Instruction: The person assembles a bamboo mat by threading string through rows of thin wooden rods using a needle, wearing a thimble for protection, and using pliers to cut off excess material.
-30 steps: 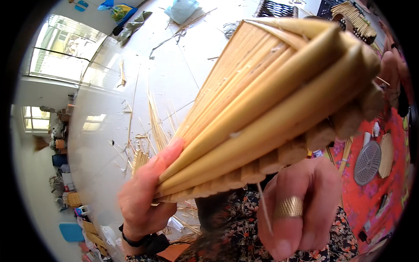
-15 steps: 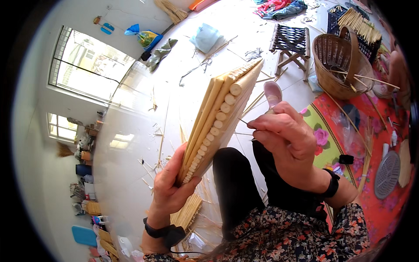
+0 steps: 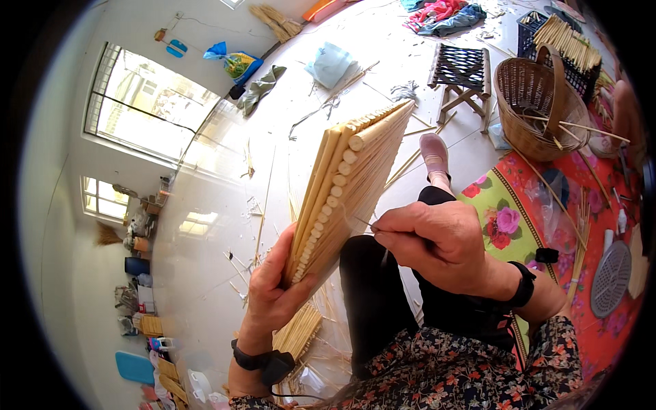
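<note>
My left hand [image 3: 270,290] grips the lower end of a thick, tilted panel of pale reed sticks [image 3: 369,174], laid side by side in layers. Their round cut ends form a row along one edge facing me. To the right of the panel, my right hand [image 3: 437,236] is closed in a pinch on a thin, dark needle [image 3: 367,225]. A fine pale thread seems to loop between the needle and the panel. The needle's tip is apart from the sticks. Below my left hand lies another panel of similar sticks [image 3: 297,331] on the floor.
A wicker basket [image 3: 516,85] holding loose sticks stands at the right, beside a folding stool [image 3: 463,67]. Behind it, a dark crate [image 3: 529,34] carries cut sticks. A red floral mat [image 3: 560,263] holds a grey perforated disc [image 3: 610,279]. Stalk scraps litter the tiled floor.
My right hand has turned and moved slightly down, with the needle still pinched. The panel has tilted a little in my left hand, and the whole view has shifted slightly.
</note>
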`<state>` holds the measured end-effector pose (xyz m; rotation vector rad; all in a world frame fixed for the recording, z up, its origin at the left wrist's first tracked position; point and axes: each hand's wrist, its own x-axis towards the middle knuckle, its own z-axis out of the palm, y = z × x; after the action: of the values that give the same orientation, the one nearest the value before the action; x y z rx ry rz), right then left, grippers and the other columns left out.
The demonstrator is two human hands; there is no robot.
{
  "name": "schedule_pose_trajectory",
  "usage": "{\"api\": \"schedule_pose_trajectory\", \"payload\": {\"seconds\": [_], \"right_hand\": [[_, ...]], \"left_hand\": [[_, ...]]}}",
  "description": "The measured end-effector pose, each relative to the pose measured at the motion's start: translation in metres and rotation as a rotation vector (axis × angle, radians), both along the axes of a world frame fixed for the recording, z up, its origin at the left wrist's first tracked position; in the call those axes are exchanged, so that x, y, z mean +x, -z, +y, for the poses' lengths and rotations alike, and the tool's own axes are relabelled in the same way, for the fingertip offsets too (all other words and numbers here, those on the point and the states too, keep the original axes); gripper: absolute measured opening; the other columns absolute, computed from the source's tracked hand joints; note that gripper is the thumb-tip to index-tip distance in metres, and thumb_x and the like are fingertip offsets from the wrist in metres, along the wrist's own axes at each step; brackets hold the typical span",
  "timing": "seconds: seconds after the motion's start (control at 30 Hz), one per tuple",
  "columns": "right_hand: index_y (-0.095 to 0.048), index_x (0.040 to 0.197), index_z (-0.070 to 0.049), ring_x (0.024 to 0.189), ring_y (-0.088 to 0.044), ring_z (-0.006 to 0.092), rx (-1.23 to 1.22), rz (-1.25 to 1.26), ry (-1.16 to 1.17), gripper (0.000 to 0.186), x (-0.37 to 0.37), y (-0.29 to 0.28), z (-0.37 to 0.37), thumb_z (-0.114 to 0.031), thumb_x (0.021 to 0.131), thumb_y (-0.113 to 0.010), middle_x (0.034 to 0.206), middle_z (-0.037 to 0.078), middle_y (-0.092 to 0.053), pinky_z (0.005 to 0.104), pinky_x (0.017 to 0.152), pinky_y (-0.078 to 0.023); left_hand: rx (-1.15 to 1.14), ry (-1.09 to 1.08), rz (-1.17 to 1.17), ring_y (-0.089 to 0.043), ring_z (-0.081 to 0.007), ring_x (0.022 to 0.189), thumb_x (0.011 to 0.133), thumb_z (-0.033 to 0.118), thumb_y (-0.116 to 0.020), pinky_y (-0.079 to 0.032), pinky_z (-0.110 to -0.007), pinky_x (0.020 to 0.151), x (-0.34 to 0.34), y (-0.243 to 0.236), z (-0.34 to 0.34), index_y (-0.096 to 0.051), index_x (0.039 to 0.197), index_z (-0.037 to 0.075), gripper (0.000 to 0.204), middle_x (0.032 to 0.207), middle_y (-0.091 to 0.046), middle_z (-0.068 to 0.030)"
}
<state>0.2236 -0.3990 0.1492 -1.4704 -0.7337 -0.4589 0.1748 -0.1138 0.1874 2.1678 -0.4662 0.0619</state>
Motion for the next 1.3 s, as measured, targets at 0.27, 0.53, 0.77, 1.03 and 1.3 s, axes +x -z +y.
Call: {"api": "schedule_pose_trajectory", "payload": {"seconds": [0.27, 0.53, 0.77, 1.03, 1.3], "right_hand": [[-0.073, 0.106, 0.005, 0.069, -0.074, 0.0244, -0.013, -0.038, 0.031, 0.021, -0.002, 0.004, -0.004, 0.005, 0.085, -0.073, 0.085, 0.016, -0.074, 0.0307, 0.060, -0.057], [-0.074, 0.102, 0.007, 0.053, -0.062, 0.0124, 0.010, -0.024, 0.045, 0.018, -0.006, 0.002, -0.006, 0.009, 0.084, -0.070, 0.065, 0.007, -0.066, 0.0258, 0.052, -0.048], [-0.075, 0.100, 0.007, 0.054, -0.064, 0.0154, -0.121, -0.136, 0.072, 0.020, -0.008, -0.004, -0.019, 0.009, 0.081, -0.070, 0.065, 0.008, -0.066, 0.0269, 0.052, -0.048], [-0.074, 0.100, 0.010, 0.051, -0.067, 0.0146, -0.156, 0.023, -0.040, 0.021, -0.033, 0.007, -0.046, 0.010, 0.080, -0.067, 0.069, 0.011, -0.071, 0.0259, 0.048, -0.050], [-0.075, 0.103, 0.006, 0.055, -0.069, 0.0143, -0.042, 0.324, -0.015, 0.018, -0.087, 0.049, -0.063, 0.005, 0.086, -0.070, 0.071, 0.008, -0.072, 0.0250, 0.051, -0.051]], "left_hand": [[0.055, 0.049, -0.044, -0.061, -0.0272, 0.130, 0.084, -0.008, -0.073, -0.048, -0.036, 0.107, -0.002, -0.001, -0.007, -0.040, 0.154, -0.004, 0.078, 0.147, -0.057, -0.0218], [0.133, 0.076, -0.077, -0.061, -0.0266, 0.131, 0.083, -0.009, -0.073, -0.048, -0.035, 0.107, -0.006, -0.005, -0.011, -0.043, 0.153, -0.003, 0.077, 0.147, -0.057, -0.0216], [0.173, 0.081, -0.060, -0.061, -0.0302, 0.131, 0.084, -0.009, -0.072, -0.048, -0.036, 0.108, -0.014, -0.008, -0.016, -0.044, 0.152, -0.001, 0.075, 0.146, -0.058, -0.0221], [0.239, 0.236, -0.135, -0.060, -0.0367, 0.132, 0.080, -0.018, -0.064, -0.050, -0.041, 0.109, -0.019, -0.011, -0.044, -0.048, 0.148, -0.001, 0.072, 0.145, -0.059, -0.0224], [0.243, 0.295, -0.218, -0.062, -0.0363, 0.129, 0.080, -0.020, -0.057, -0.053, -0.042, 0.108, -0.031, 0.028, -0.065, -0.062, 0.136, 0.003, 0.060, 0.139, -0.064, -0.0191]]}}
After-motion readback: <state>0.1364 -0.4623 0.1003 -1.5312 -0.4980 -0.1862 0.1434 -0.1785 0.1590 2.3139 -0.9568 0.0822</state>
